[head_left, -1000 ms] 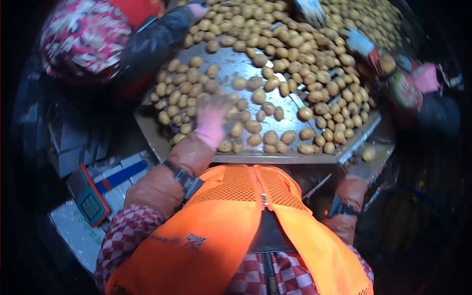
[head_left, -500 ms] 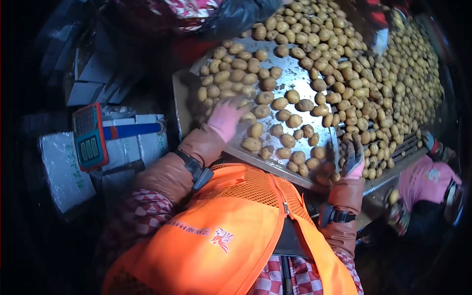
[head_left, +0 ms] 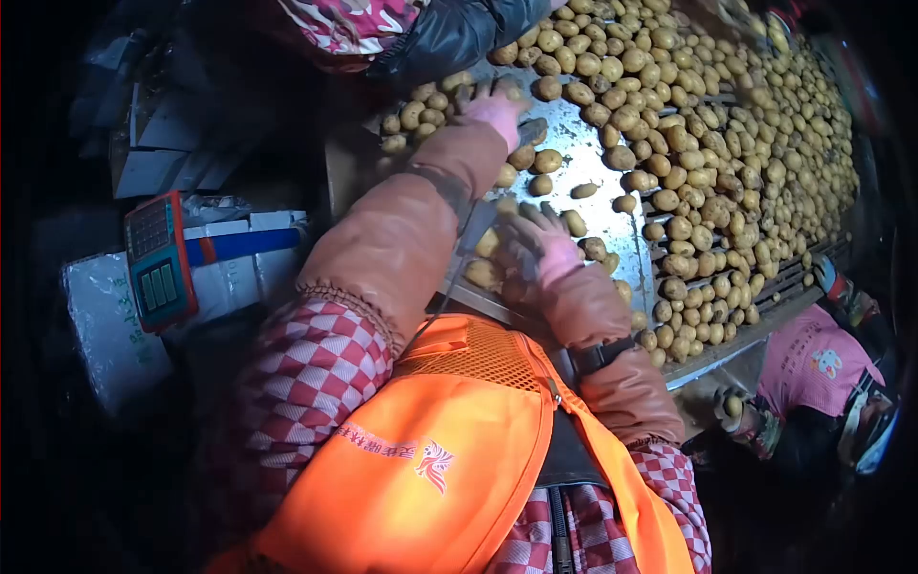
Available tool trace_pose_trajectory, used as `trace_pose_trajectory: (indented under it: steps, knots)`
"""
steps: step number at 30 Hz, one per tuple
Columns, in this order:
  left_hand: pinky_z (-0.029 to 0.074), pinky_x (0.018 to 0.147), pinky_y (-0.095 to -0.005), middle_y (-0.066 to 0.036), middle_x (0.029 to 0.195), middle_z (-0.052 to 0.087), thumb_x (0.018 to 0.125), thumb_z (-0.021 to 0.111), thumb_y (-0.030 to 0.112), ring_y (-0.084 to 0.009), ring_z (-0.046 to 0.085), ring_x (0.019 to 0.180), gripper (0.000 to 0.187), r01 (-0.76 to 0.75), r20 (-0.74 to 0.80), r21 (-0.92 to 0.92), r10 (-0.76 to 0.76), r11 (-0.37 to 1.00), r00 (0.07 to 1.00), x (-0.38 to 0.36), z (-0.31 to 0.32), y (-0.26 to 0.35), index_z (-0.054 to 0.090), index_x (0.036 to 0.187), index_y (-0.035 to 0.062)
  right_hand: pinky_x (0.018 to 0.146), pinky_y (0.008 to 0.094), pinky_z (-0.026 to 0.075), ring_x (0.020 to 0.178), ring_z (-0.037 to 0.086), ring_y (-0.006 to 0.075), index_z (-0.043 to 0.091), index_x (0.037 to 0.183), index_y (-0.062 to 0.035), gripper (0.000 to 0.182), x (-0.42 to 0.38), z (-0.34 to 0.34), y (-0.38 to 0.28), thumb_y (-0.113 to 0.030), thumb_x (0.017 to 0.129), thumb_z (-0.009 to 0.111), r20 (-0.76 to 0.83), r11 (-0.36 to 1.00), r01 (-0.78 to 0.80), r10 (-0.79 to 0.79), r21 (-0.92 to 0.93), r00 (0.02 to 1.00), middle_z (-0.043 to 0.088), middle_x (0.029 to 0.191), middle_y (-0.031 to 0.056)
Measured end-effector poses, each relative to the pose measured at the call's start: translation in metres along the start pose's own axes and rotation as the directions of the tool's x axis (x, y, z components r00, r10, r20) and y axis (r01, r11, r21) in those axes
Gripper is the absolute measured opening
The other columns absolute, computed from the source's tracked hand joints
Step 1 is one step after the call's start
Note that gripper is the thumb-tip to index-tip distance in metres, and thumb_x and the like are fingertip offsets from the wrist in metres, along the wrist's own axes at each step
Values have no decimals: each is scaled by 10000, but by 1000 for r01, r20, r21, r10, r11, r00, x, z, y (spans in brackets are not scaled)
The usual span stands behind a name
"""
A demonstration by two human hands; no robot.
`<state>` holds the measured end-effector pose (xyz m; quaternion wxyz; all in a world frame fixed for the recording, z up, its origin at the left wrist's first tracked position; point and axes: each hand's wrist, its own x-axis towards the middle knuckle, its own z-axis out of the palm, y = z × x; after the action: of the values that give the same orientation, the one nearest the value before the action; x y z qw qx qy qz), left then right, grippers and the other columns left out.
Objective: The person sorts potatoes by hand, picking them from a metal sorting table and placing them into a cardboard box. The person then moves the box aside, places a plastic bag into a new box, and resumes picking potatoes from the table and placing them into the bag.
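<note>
My left hand (head_left: 493,111), in a pink glove with greyish fingers, reaches to the far left part of the metal sorting table (head_left: 583,143). Its fingers are spread over potatoes (head_left: 411,116), and the thumb sits beside another potato (head_left: 522,158). Closer to my body, my right hand (head_left: 549,243) wears a similar glove, its fingers apart and slightly blurred. Beneath and beside it lie potatoes (head_left: 483,274) near the front edge; some are hidden by the hand. Neither hand shows a firm grip on a potato.
A large heap of potatoes (head_left: 727,172) covers the slatted right side. Opposite me is a person in a dark sleeve (head_left: 469,38). Another person in pink (head_left: 813,359) works at the right. Boxes (head_left: 110,316) and a weighing scale (head_left: 158,263) stand at the left.
My left hand has moved farther out across the potatoes. My right hand has come left from the table's right edge onto the potatoes in front of me. Several potatoes there have shifted.
</note>
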<state>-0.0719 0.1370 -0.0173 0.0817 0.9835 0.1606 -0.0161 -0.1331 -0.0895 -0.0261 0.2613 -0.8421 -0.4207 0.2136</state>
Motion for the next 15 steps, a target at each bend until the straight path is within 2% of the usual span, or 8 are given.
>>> trace_pose_trajectory:
  steps: [3, 6, 7, 8, 10, 11, 13, 15]
  knots:
    - [355, 1095, -505, -144, 1419, 501, 918, 586, 367, -342, 502, 1285, 368, -327, -85, -18, 324, 945, 942, -28, 10, -27, 672, 1247, 228, 705, 391, 560, 841, 669, 279, 592, 1299, -106, 390, -48, -29, 8, -255, 943, 647, -197, 816, -55, 203, 575, 959, 674, 1042, 123]
    - [280, 1159, -479, -110, 1470, 477, 930, 580, 252, -296, 480, 1338, 329, -376, -54, -8, 375, 927, 925, -83, 3, -72, 676, 1243, 228, 556, 338, 527, 686, 639, 203, 533, 1357, -70, 449, -84, -98, -17, -204, 946, 654, 207, 7, -351, 797, 936, 568, 660, 958, 84]
    - [300, 1158, -452, -98, 1471, 490, 927, 587, 183, -306, 491, 1336, 344, -360, 40, -23, 361, 933, 932, -96, -2, -87, 671, 1259, 219, 641, 348, 533, 786, 639, 228, 507, 1388, -67, 504, -101, -101, 0, -180, 926, 673, 169, 98, -452, 842, 887, 513, 652, 1023, 114]
    - [334, 1141, -427, -104, 1451, 517, 935, 580, 133, -306, 509, 1320, 365, -93, 131, -581, 206, 808, 970, -107, 9, -108, 645, 1293, 167, 726, 358, 539, 886, 639, 252, 480, 1420, -64, 564, -118, -103, 18, -157, 905, 691, 130, 167, -556, 881, 814, 455, 644, 1088, 145]
    - [419, 1083, -360, -141, 1387, 579, 991, 530, 77, -263, 554, 1267, 386, 258, 256, -957, 33, -136, 966, -123, 52, -147, 551, 1369, -2, 898, 382, 535, 1082, 635, 333, 466, 1442, -64, 674, -149, -100, 38, -164, 841, 754, -25, 540, -810, 835, 227, 550, 613, 1218, 231]
    - [450, 1042, -332, -162, 1352, 589, 1032, 508, 133, -217, 584, 1210, 380, 340, 318, -709, 150, -618, 936, -124, 12, -148, 530, 1352, -70, 915, 400, 531, 1088, 635, 373, 462, 1448, -76, 734, -166, -78, 58, -206, 806, 792, -9, 645, -763, 763, -44, 646, 597, 1222, 255]
    - [503, 989, -370, -152, 1332, 599, 1027, 509, 243, -245, 610, 1181, 471, 135, 145, -989, -199, -64, 969, -143, -6, -140, 482, 1402, -42, 956, 472, 501, 1096, 606, 460, 406, 1480, -104, 834, -153, -54, 38, -259, 767, 811, 1, 639, -746, 760, -186, 650, 560, 1225, 296]
    - [495, 1011, -365, -158, 1288, 625, 1052, 480, 249, -251, 619, 1165, 443, 231, 179, -969, -391, 91, 903, -153, -3, -143, 487, 1396, -31, 944, 497, 499, 1108, 588, 473, 373, 1487, -90, 847, -125, -46, 26, -259, 772, 796, 47, 687, -720, 726, -99, 686, 553, 1230, 299]
